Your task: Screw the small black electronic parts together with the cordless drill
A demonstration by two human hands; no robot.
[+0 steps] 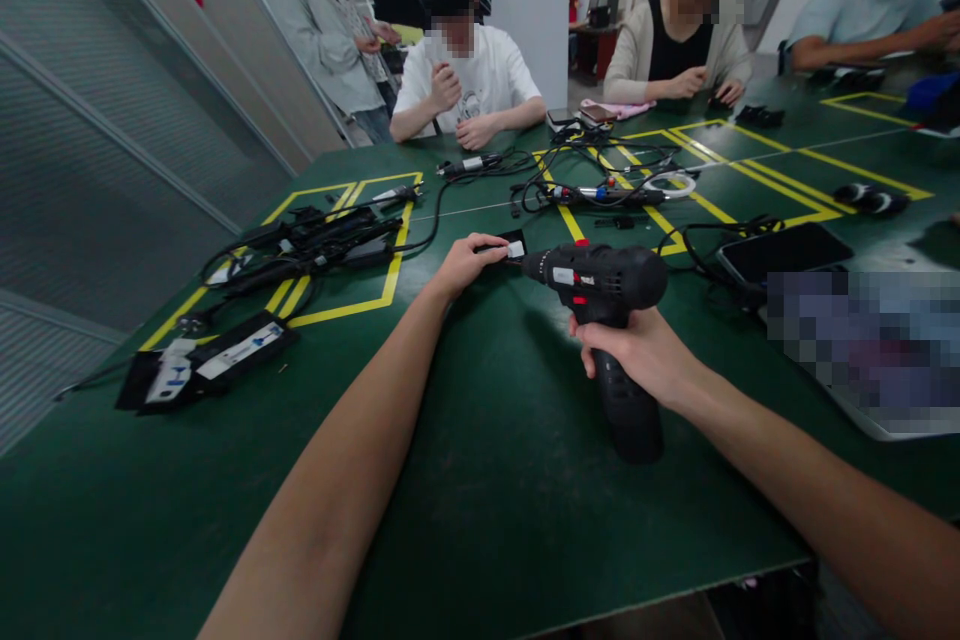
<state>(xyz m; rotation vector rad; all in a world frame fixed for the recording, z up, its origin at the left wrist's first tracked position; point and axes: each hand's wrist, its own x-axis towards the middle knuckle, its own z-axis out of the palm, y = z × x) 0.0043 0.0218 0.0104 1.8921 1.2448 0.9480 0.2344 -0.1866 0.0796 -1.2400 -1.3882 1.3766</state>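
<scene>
Head view: right hand (637, 350) grips black cordless drill (600, 280), its bit pointing left at small black block (514, 246) pinched by left hand (465, 265).

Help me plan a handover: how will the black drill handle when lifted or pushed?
The drill is probably rigid and top-heavy: its thick body sits above the slim handle the right hand grips. Stood upright it may tip; its T shape probably stops rolling.

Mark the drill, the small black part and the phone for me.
drill (604, 278), head view, black body.
small black part (515, 248), head view, its white label.
phone (784, 252), head view, dark screen.
</scene>
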